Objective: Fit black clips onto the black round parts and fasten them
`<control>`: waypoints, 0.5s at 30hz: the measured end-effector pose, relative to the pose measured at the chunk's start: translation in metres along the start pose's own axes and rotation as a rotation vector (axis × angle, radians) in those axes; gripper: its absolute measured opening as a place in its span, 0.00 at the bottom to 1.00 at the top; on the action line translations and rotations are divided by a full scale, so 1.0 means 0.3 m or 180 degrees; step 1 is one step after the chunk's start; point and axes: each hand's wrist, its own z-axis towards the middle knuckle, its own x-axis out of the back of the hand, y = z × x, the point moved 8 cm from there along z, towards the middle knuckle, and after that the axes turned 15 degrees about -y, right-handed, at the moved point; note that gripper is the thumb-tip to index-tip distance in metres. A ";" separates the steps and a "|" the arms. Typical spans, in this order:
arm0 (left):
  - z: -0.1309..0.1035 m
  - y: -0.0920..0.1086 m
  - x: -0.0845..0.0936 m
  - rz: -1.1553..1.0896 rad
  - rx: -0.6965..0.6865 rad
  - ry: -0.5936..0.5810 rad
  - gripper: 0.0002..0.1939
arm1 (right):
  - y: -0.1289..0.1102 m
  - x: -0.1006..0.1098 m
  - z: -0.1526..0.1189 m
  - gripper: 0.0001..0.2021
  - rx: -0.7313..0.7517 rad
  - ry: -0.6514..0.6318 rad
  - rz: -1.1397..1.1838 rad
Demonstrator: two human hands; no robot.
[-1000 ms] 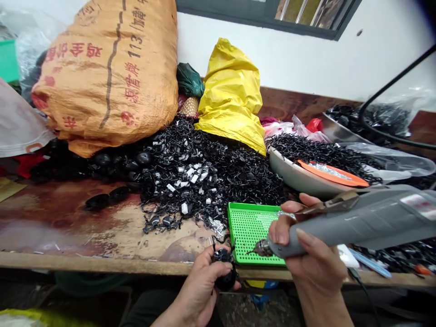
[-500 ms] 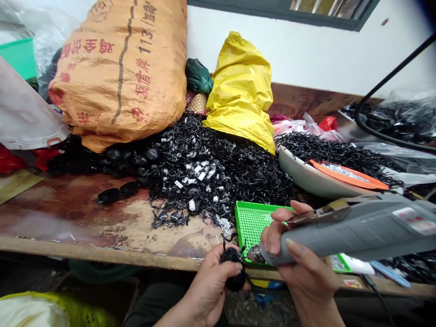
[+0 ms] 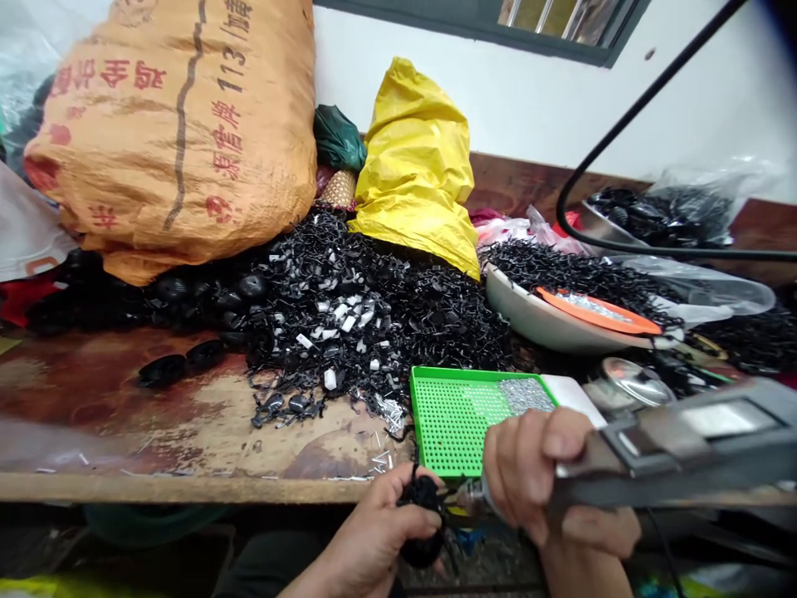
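At the table's front edge my left hand [image 3: 377, 527] is closed round a small black part [image 3: 423, 519], its thumb pressed on the front. My right hand [image 3: 548, 482] wraps round a grey power screwdriver [image 3: 672, 453], whose tip points left and meets the black part. Fine detail at the tip is blurred. Just behind the hands lies a green perforated tray [image 3: 452, 423] with small silver pins [image 3: 526, 394] in its far right corner.
Behind is a heap of black and white parts [image 3: 374, 307]. An orange sack [image 3: 205, 141] and a yellow bag [image 3: 414, 166] stand at the back. A bowl [image 3: 529, 311] of black pieces holds an orange dish [image 3: 598, 311]. A black cable [image 3: 623, 120] hangs at right.
The view has shifted right, so the table's things appear farther left. The screwdriver has rolled in my right hand, and my fingers now lie over its front, uncovering more of the green tray.
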 end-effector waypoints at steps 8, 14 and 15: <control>0.005 0.022 0.068 -0.0041 -0.0110 0.0167 0.13 | -0.001 0.348 -0.119 0.19 -0.0377 0.2073 -0.1402; 0.017 0.007 0.070 -0.0087 -0.0087 0.0267 0.13 | 0.062 0.410 -0.167 0.20 -0.0356 0.2260 -0.1458; 0.018 0.006 0.071 -0.0089 -0.0078 0.0284 0.13 | 0.066 0.413 -0.173 0.21 -0.0374 0.2278 -0.1492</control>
